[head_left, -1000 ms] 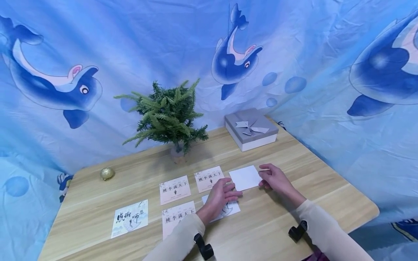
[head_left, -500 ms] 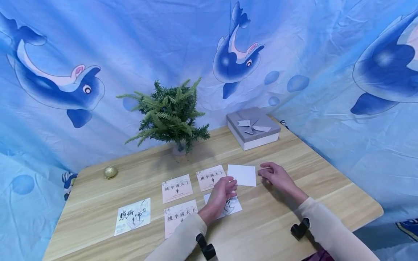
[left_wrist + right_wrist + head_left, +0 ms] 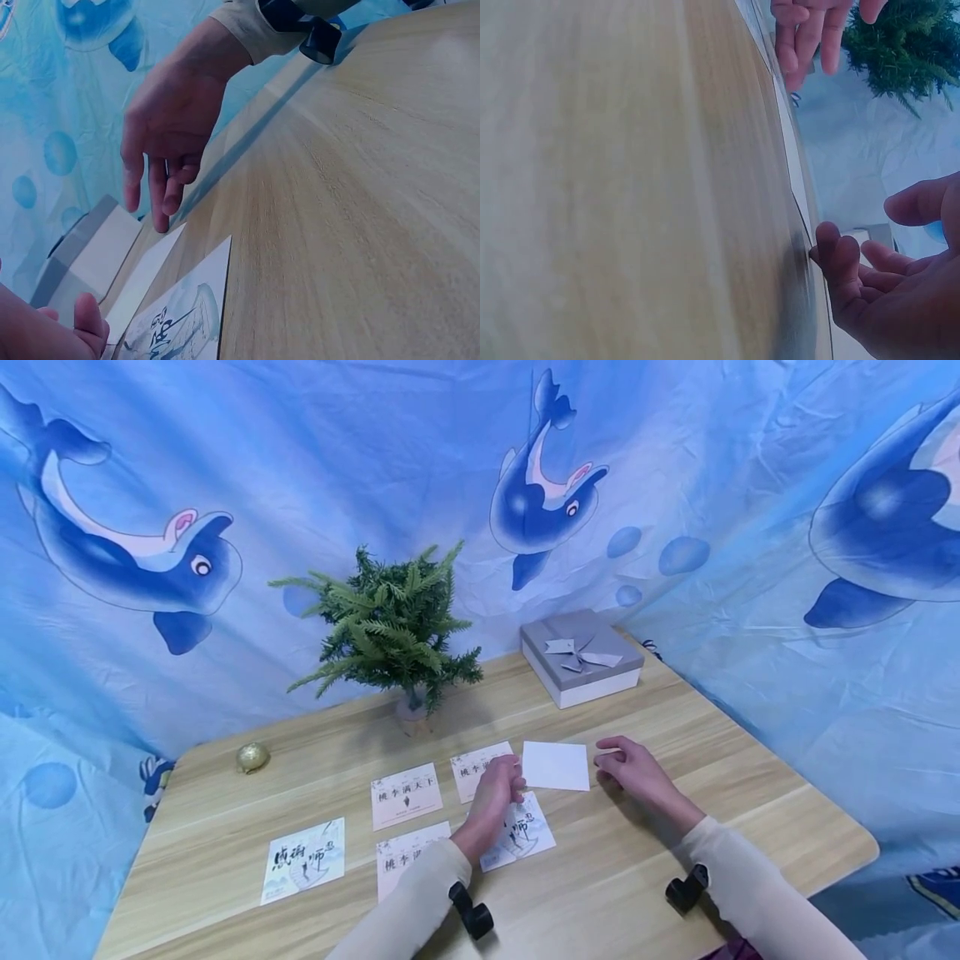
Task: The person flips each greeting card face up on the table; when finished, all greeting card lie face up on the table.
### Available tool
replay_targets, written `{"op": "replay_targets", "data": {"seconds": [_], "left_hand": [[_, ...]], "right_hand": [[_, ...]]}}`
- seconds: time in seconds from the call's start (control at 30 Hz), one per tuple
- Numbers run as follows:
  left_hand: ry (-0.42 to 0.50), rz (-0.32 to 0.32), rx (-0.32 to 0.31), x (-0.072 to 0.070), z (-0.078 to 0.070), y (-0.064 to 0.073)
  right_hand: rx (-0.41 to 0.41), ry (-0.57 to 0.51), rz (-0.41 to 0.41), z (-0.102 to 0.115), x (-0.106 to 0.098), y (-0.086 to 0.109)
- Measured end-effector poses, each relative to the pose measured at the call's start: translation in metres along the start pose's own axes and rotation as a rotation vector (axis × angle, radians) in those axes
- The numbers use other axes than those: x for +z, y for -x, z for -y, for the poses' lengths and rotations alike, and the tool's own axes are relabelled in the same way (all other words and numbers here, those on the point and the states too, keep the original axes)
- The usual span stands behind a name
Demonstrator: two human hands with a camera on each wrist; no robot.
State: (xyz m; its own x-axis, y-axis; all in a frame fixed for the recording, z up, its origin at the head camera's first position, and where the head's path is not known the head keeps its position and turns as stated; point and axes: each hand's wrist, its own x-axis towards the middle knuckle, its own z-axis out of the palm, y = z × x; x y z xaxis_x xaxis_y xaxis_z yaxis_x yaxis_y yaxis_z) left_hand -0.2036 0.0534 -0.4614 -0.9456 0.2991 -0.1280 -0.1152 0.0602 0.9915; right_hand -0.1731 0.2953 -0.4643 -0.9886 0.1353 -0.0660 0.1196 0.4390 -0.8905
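A blank white card lies flat on the table between the two hands. My left hand hovers at its left edge with loosely bent fingers and holds nothing. Its fingers overlap a pale pink calligraphy card in the head view. Below the blank card lies a white card with brush lettering and a boat drawing, partly behind the left hand. My right hand is just right of the blank card, its fingers slightly curled and its fingertips low by the tabletop. In the right wrist view that right hand pinches nothing.
Two more pink cards and a second brush-lettered card lie to the left. A small artificial fir tree, a grey-lidded gift box and a gold ball stand further back. A dolphin-print curtain surrounds the table.
The blank card has turned slightly clockwise and now lies straighter. My left hand has drawn back leftward from it, uncovering more of the boat card. The right hand has barely moved.
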Motion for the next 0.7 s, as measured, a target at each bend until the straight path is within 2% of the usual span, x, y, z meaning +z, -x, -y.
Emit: {"op": "replay_targets", "data": {"seconds": [0.17, 0.37, 0.53, 0.7], "left_hand": [[-0.028, -0.005, -0.030, 0.001, 0.001, -0.001], [-0.020, 0.020, -0.002, 0.008, 0.000, 0.005], [0.056, 0.062, -0.032, 0.012, 0.001, 0.012], [0.124, 0.098, -0.034, 0.015, -0.003, 0.018]], "right_hand": [[-0.005, -0.001, -0.006, 0.000, 0.001, 0.000], [-0.010, 0.007, -0.009, 0.000, 0.002, 0.000], [-0.013, 0.053, -0.015, 0.000, 0.004, 0.001], [-0.037, 0.096, -0.051, 0.000, 0.003, 0.002]]}}
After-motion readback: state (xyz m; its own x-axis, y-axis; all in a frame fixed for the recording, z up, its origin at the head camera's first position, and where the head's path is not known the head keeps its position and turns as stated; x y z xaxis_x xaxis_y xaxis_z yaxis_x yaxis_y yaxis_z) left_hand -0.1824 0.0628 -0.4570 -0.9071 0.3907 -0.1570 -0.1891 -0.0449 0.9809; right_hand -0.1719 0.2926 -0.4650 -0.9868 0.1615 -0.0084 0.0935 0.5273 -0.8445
